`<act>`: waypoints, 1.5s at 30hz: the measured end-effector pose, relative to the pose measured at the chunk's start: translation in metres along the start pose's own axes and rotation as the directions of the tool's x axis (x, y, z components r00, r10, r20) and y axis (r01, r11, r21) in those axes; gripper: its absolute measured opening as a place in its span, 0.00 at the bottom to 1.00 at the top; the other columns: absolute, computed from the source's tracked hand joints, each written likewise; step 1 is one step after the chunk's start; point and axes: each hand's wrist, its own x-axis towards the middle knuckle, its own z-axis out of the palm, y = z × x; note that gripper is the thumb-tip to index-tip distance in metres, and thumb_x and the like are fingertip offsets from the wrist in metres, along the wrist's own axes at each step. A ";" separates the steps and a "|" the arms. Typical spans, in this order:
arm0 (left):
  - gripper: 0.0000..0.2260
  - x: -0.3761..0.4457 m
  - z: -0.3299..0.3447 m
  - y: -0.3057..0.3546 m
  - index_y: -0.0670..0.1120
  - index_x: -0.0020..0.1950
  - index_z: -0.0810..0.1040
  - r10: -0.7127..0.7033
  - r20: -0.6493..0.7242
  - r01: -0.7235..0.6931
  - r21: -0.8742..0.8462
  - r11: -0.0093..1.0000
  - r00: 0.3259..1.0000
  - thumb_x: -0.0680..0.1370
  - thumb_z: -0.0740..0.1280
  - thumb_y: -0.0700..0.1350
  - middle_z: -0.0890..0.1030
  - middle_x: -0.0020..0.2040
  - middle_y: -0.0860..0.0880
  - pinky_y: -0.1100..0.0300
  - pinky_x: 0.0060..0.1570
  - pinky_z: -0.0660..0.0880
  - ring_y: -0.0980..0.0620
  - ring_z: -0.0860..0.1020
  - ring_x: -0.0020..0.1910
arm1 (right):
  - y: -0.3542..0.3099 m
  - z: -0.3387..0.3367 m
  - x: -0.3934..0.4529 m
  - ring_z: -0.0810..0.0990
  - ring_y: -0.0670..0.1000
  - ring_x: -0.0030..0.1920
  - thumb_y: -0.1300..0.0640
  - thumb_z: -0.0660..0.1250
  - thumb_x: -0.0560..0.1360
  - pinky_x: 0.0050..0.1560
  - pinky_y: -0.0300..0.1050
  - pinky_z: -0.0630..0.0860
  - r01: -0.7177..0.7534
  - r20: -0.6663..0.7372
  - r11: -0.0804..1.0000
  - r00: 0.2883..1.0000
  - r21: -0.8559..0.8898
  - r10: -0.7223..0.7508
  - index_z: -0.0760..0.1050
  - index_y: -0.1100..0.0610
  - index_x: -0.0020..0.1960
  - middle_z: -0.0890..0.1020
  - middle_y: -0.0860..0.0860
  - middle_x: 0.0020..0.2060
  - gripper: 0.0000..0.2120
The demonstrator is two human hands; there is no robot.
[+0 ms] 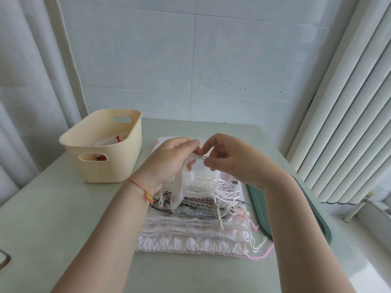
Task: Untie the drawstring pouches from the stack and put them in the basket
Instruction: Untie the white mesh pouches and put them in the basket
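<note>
sheer pouch pinched between left hand, right hand, its cord at both grips

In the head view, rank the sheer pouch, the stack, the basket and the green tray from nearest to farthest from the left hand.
1. Sheer pouch: gripped by the left hand.
2. Stack: just below.
3. Basket: to its left.
4. Green tray: far right, beyond the stack.

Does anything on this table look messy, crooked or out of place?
Nothing looks damaged or spilled. The stack of pouches is fairly neat, though its loose cords straggle out to the right. A dark green tray overhangs the table's right edge. The basket stands upright.
</note>
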 end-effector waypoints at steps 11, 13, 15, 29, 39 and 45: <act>0.08 0.001 -0.003 -0.003 0.43 0.42 0.82 0.029 0.178 0.051 -0.429 0.902 0.984 0.76 0.67 0.45 0.81 0.41 0.45 0.62 0.43 0.74 0.52 0.79 0.41 | -0.006 0.003 0.004 0.75 0.39 0.33 0.62 0.70 0.75 0.36 0.32 0.70 0.183 -0.325 0.980 0.934 0.076 -0.149 0.78 0.55 0.43 0.81 0.44 0.34 0.03; 0.06 0.002 -0.003 -0.005 0.44 0.44 0.84 0.005 0.158 0.083 -0.542 0.836 0.987 0.73 0.71 0.45 0.83 0.43 0.47 0.60 0.46 0.75 0.52 0.80 0.43 | -0.008 0.006 0.004 0.78 0.43 0.34 0.59 0.71 0.75 0.35 0.37 0.72 0.199 -0.354 0.975 0.922 0.093 -0.155 0.78 0.57 0.42 0.83 0.47 0.35 0.04; 0.06 0.004 -0.001 -0.005 0.46 0.43 0.85 -0.039 0.103 0.093 -0.592 0.800 0.994 0.70 0.70 0.45 0.84 0.43 0.49 0.58 0.49 0.74 0.53 0.81 0.44 | -0.008 0.010 0.006 0.79 0.46 0.36 0.57 0.71 0.75 0.37 0.41 0.75 0.179 -0.371 0.982 0.917 0.062 -0.144 0.78 0.56 0.42 0.83 0.48 0.35 0.05; 0.04 0.003 0.007 -0.001 0.53 0.45 0.85 0.205 -0.242 -0.123 0.315 0.941 0.949 0.77 0.70 0.47 0.82 0.39 0.62 0.70 0.39 0.71 0.70 0.76 0.37 | -0.006 0.012 0.007 0.77 0.46 0.44 0.58 0.66 0.78 0.44 0.36 0.72 0.129 -0.291 0.942 0.930 -0.311 -0.223 0.78 0.55 0.47 0.81 0.48 0.42 0.03; 0.04 0.001 0.000 0.000 0.44 0.46 0.86 -0.003 -0.111 -0.013 -0.148 0.989 0.994 0.73 0.73 0.44 0.85 0.43 0.48 0.60 0.51 0.73 0.53 0.81 0.46 | -0.002 0.010 0.009 0.74 0.40 0.53 0.56 0.70 0.75 0.51 0.24 0.66 0.204 -0.448 0.962 0.854 -0.182 -0.266 0.77 0.48 0.57 0.75 0.43 0.54 0.11; 0.08 0.005 -0.006 0.001 0.44 0.41 0.82 -0.101 -0.104 0.051 -0.402 0.914 0.989 0.79 0.65 0.41 0.81 0.40 0.50 0.62 0.40 0.71 0.55 0.78 0.39 | -0.005 0.007 0.007 0.77 0.41 0.59 0.52 0.70 0.75 0.62 0.49 0.74 0.120 -0.375 0.984 0.925 0.134 -0.062 0.81 0.46 0.52 0.81 0.42 0.55 0.06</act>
